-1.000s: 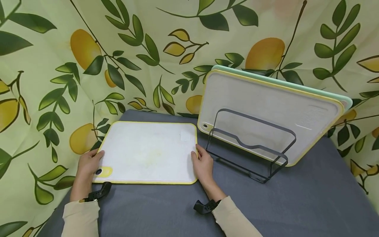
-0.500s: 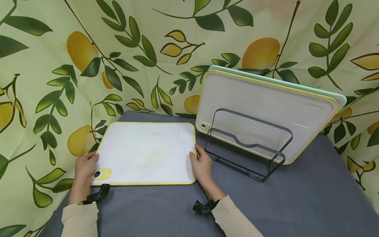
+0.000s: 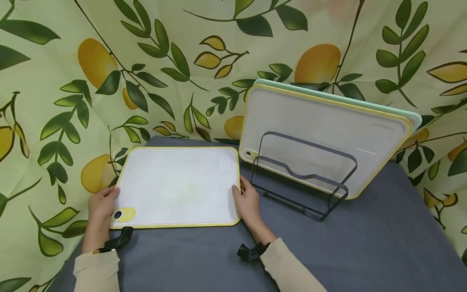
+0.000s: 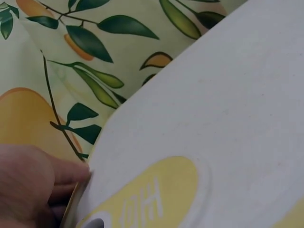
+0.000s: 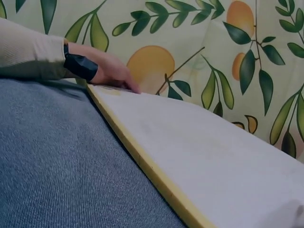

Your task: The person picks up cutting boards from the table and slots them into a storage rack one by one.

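Observation:
A white cutting board with a yellow rim and a yellow corner patch around a hole lies in front of me, over the grey cloth. My left hand holds its left edge near that corner; in the left wrist view the fingertips meet the rim, the rest of the grip partly hidden. On the opposite edge my right hand grips the board, thumb on top and fingers curled at the side and underneath. The right wrist view shows the board's yellow near edge close to the cloth; whether it touches cannot be told.
Right of the board stands a black wire rack. A second yellow-rimmed cutting board leans in it, with a mint-green one behind. Grey cloth covers the table, and a leaf-and-fruit patterned curtain hangs behind and at the sides.
The whole head view has shifted slightly left. My left thumb reaches less far over the board's face than a second ago. Both hands remain at the same edges; the rack stands as before.

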